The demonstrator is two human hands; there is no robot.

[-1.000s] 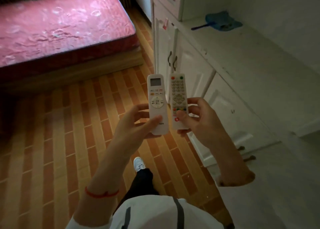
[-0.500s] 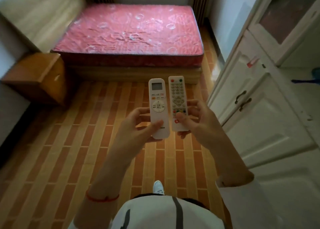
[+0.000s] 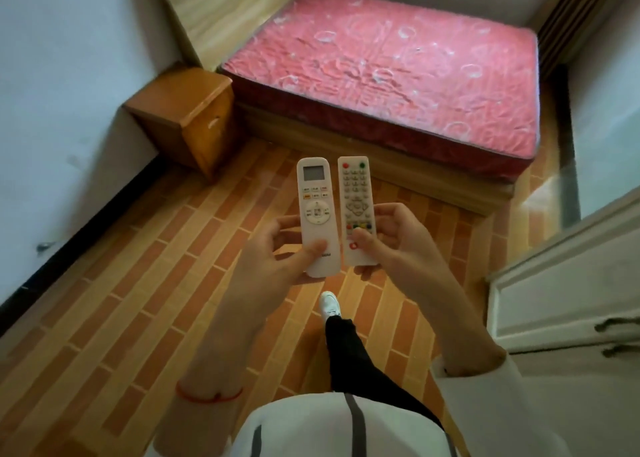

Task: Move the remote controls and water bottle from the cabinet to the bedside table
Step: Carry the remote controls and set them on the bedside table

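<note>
pink-mattressed bed (image 3: 398, 72) ahead, white cabinet (image 3: 568, 283) at right, wooden bedside table (image 3: 187, 110) by the wall; left hand (image 3: 277, 252) grips the screen remote (image 3: 316, 214), right hand (image 3: 391, 238) grips the button remote (image 3: 356, 211), side by side above the floor

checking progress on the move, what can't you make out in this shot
- Water bottle: not visible anywhere in the head view.
- Cabinet: cut off by the right edge; its top is out of frame.
- Bedside table: whether anything lies on its top is unclear from this angle.
- Button labels on the left remote and right remote: too small and blurred.
</note>
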